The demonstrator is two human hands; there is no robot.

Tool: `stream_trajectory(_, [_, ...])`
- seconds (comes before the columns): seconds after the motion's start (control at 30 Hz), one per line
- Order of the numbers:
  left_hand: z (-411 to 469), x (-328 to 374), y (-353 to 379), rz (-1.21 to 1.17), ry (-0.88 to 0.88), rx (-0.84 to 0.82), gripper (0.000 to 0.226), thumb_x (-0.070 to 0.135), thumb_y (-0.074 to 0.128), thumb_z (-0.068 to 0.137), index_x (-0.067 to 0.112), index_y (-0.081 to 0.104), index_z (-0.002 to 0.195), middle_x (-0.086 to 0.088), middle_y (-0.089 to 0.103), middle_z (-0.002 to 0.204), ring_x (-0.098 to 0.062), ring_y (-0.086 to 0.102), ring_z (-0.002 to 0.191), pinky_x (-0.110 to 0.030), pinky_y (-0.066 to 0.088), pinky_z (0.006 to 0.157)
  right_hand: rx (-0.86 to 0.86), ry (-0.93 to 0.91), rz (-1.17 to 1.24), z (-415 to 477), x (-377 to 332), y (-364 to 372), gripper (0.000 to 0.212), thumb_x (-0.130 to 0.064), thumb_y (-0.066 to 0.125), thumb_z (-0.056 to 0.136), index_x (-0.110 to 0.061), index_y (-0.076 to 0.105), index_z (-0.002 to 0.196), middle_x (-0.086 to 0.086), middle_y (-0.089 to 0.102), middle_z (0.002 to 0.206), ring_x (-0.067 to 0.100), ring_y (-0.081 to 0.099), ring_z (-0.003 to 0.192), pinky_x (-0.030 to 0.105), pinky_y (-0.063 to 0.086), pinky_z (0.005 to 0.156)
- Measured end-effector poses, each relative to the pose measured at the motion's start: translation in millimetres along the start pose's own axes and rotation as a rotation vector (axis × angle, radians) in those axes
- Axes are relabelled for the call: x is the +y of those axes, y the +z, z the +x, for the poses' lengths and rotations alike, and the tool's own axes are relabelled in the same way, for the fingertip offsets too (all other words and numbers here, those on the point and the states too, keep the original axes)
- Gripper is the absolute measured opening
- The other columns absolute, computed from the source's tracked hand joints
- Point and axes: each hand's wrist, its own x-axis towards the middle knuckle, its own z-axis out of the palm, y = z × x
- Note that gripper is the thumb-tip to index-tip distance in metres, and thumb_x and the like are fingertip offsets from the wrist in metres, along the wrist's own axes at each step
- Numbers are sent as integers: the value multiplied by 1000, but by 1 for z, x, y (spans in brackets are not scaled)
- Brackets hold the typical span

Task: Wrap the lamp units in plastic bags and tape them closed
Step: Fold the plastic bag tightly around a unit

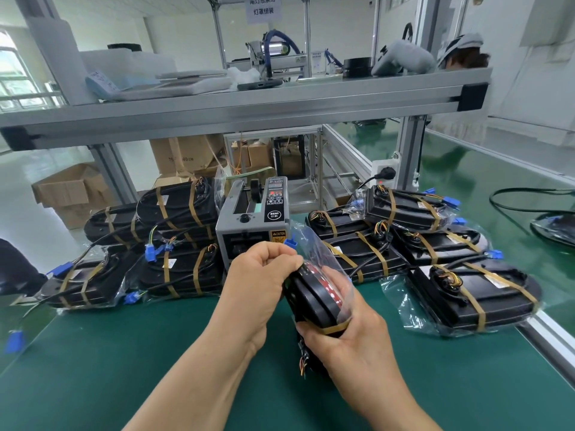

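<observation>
A: Grips?
B: Left hand (261,269) pinches the plastic bag (314,244) at its mouth. Right hand (348,337) clasps the lamp unit (311,293) by its lower end. Unit partly bagged, held above the green mat (155,353).
A: Surroundings?
B: Tape dispenser (252,213) just behind. Wrapped units (180,272) stacked either side. Aluminium shelf (249,104) overhead, cardboard boxes (71,188) on the floor beyond.

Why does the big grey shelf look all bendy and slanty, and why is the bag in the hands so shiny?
Head view: the wide-angle lens bends straight lines, so the shelf beam bows and slants. Head view: light glints whitish on the clear plastic bag, which the left hand pinches over the lamp unit held by the right hand. Head view: the far sign looks soft.
</observation>
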Motion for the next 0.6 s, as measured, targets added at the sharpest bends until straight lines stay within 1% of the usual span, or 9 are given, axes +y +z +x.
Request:
stream_trajectory(0.1, [-2, 0, 2, -23, -8, 15, 25, 11, 67, 85, 30, 71, 70, 12, 61, 59, 0, 52, 49, -21, 47, 56, -15, 0, 3, -1, -3, 0, 72, -13, 79, 73, -68, 52, 111, -11, 73, 83, 7, 67, 72, 13, 51, 61])
stream_trajectory(0.17, [-3, 1, 4, -45, -24, 45, 17, 11, 67, 86, 25, 70, 77, 12, 59, 57, 1, 50, 45, -20, 46, 53, -19, -9, 3, -1, -3, 0, 69, -14, 78, 73, -65, 53, 113, -10, 73, 84, 8, 66, 73, 16, 53, 62])
stream_trajectory(0.23, [-6, 0, 5, -47, -71, 76, 5, 18, 70, 85, 21, 67, 87, 8, 62, 65, -1, 52, 48, -21, 44, 52, -5, -36, -1, -2, -2, 0, 69, -14, 78, 72, -64, 54, 112, -14, 72, 86, 7, 66, 74, 16, 53, 63])
stream_trajectory(0.3, [-14, -1, 2, -79, -157, 15, 10, 31, 71, 84, 21, 71, 84, 3, 68, 71, -6, 60, 56, -25, 47, 54, 19, -86, 10, -3, -1, 4, 71, -11, 78, 70, -64, 55, 112, -17, 72, 89, 6, 67, 76, 14, 53, 63])
stream_trajectory(0.37, [-22, 2, -4, -121, -190, -72, 22, 41, 73, 78, 20, 76, 83, -3, 72, 78, -12, 66, 65, -30, 51, 58, 59, -134, 65, -4, -2, 13, 75, -13, 80, 69, -60, 55, 122, -21, 72, 104, 2, 70, 91, 15, 55, 76])
stream_trajectory(0.43, [-23, 6, -12, -115, -132, -28, 44, 43, 75, 67, 12, 71, 98, -7, 73, 88, -13, 67, 71, -32, 54, 60, 81, -177, 95, 1, 0, 23, 79, -17, 84, 69, -46, 54, 136, -22, 67, 123, 1, 65, 113, 23, 54, 94])
stream_trajectory(0.47, [-23, 8, -16, -86, -83, 22, 47, 41, 76, 66, 12, 68, 102, -7, 73, 90, -12, 68, 72, -34, 57, 63, 60, -182, 115, 4, 2, 27, 84, -18, 86, 68, -41, 51, 141, -22, 64, 129, 1, 62, 120, 25, 52, 100])
stream_trajectory(0.53, [-23, 11, -24, -16, 2, 62, 36, 33, 80, 77, 16, 64, 105, -11, 72, 97, -16, 70, 78, -44, 61, 76, -75, -143, 167, 9, 4, 27, 101, -19, 91, 65, -36, 40, 150, -20, 56, 141, 2, 54, 130, 32, 46, 110])
stream_trajectory(0.6, [-24, 10, -29, 55, 51, 68, 28, 25, 77, 82, 20, 62, 106, -13, 70, 102, -25, 70, 88, -49, 58, 86, -255, -146, 140, 11, 7, 22, 120, -27, 96, 62, -37, 23, 156, -26, 41, 152, -2, 40, 141, 36, 37, 118])
